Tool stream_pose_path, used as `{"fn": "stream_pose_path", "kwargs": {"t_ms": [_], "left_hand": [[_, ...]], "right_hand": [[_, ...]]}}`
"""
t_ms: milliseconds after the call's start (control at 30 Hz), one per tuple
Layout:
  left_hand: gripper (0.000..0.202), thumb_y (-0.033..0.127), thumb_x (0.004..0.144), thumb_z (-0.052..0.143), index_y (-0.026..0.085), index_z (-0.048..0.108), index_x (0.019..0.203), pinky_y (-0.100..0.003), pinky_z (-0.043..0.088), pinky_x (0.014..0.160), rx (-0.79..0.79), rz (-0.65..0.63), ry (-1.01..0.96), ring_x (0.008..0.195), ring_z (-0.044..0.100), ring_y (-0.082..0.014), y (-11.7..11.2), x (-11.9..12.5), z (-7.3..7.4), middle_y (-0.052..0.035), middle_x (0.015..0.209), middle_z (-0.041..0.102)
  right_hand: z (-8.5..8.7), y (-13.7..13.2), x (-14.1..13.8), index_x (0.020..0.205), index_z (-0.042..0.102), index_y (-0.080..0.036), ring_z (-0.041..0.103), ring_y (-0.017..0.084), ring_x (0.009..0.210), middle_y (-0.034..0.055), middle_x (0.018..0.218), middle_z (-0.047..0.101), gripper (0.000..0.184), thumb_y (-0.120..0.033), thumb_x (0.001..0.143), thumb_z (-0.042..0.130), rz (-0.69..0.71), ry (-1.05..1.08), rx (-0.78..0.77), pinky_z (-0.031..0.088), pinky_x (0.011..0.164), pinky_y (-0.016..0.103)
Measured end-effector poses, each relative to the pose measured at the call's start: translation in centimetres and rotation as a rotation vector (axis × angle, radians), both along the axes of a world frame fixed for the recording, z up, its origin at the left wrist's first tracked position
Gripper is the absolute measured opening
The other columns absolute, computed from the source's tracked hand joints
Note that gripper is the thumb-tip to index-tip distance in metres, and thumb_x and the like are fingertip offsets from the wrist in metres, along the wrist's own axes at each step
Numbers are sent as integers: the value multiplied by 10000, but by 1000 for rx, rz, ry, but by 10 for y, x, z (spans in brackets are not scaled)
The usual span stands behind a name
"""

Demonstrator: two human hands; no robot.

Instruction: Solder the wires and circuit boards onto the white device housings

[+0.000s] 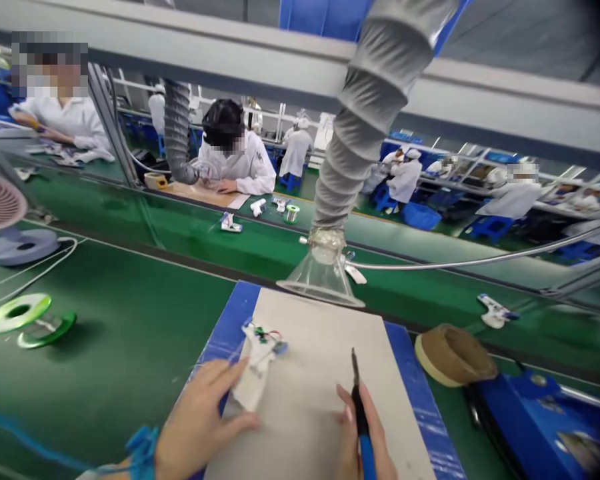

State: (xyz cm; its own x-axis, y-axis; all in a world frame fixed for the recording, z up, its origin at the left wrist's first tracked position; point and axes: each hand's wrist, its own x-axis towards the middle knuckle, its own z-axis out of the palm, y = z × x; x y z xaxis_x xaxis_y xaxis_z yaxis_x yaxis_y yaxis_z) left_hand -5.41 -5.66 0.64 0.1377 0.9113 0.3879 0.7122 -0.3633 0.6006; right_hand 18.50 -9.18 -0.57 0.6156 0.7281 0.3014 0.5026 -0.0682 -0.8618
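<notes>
At our green factory bench [105,313] — left hand [205,417] open, pressing the white part [257,363], which points away; right hand [365,433] gripping a soldering iron [360,413].

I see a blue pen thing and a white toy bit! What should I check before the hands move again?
Left hand on the white plastic part: ok, fingers resting on it.
Right hand holding the soldering iron: ok, gripping it.
Iron tip away from the white plastic part: ok, there is a gap.
Clear plastic funnel above the pale board: ok, hanging at its far edge.
Blue wrist strap cord connected: cannot tell.
Iron hot: cannot tell.
</notes>
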Motion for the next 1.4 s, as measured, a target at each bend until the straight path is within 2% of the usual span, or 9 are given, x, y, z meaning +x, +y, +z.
{"fn": "stream_pose_path", "kwargs": {"t_ms": [133, 267, 433, 567, 733, 967, 1100, 1233, 1400], "left_hand": [[515, 574, 801, 743, 254, 710, 1204, -306, 591, 796, -152, -249, -142, 805, 700, -209, -7, 31, 19, -45, 863, 736], [342, 317, 932, 615, 179, 658, 1242, -374, 533, 960, -183, -298, -127, 1010, 668, -229, 31, 37, 29, -98, 1060, 727], [629, 146, 834, 693, 167, 497, 1432, -463, 367, 1181, -265, -641, 34, 1375, 464, -284, 80, 72, 25, -136, 1438, 567], [591, 73, 792, 699, 276, 586, 1335, -656, 165, 1208, -306, -794, 220, 1442, 383, -336, 90, 97, 29, -58, 1368, 636], [216, 195, 757, 815, 196, 722, 952, -581, 241, 1164, -234, -692, 300, 1139, 618, -287, 92, 93, 39, -61, 1050, 713], [497, 128, 755, 794, 250, 629, 1208, -516, 262, 1142, -309, -807, 144, 1233, 590, -260, 91, 89, 24, -50, 1204, 703], [236, 195, 722, 820, 178, 660, 894, -435, 392, 1009, -234, -541, 85, 989, 660, -236, 86, 89, 19, -27, 946, 716], [206, 171, 724, 770, 169, 591, 826, -398, 448, 890, -143, -238, -4, 871, 640, -225, 78, 86, 14, -34, 865, 671], [338, 175, 707, 775, 171, 598, 995, -426, 461, 907, -102, -233, -45, 922, 654, -253, 66, 81, 7, -55, 938, 695]], "right_hand": [[-6, 2, 4, 1182, 622, -223, 700, 222, 1014, 47, 1106, 730, 421, -547, 979, 445, 142, -29, -92, 518, 911, 337], [-18, 4, 8, 1157, 643, -212, 665, 247, 1019, 59, 1100, 702, 538, -649, 845, 612, 254, -74, -86, 514, 922, 384], [-35, 1, 19, 1355, 479, -224, 612, 298, 1092, 117, 1256, 624, 876, -630, 656, 816, 407, -186, -105, 521, 923, 462], [-40, 2, 27, 1409, 405, -220, 613, 308, 1069, 145, 1278, 587, 962, -563, 631, 855, 460, -169, -168, 540, 880, 468], [-39, 4, 28, 1447, 373, -243, 595, 317, 1091, 141, 1316, 555, 1010, -522, 614, 872, 481, -193, -155, 511, 953, 519], [-43, 7, 32, 1502, 300, -240, 617, 293, 997, 130, 1224, 574, 959, -464, 712, 795, 534, -317, -84, 550, 857, 491], [-44, 7, 32, 1501, 306, -239, 632, 263, 962, 132, 1218, 560, 910, -437, 738, 762, 548, -361, -114, 574, 804, 439], [-39, 4, 25, 1472, 374, -251, 638, 238, 924, 81, 1100, 582, 784, -413, 778, 701, 492, -289, -172, 574, 813, 419], [-34, 8, 23, 1382, 507, -211, 664, 251, 901, 85, 1015, 621, 655, -517, 822, 652, 330, -259, -183, 565, 782, 394]]}}
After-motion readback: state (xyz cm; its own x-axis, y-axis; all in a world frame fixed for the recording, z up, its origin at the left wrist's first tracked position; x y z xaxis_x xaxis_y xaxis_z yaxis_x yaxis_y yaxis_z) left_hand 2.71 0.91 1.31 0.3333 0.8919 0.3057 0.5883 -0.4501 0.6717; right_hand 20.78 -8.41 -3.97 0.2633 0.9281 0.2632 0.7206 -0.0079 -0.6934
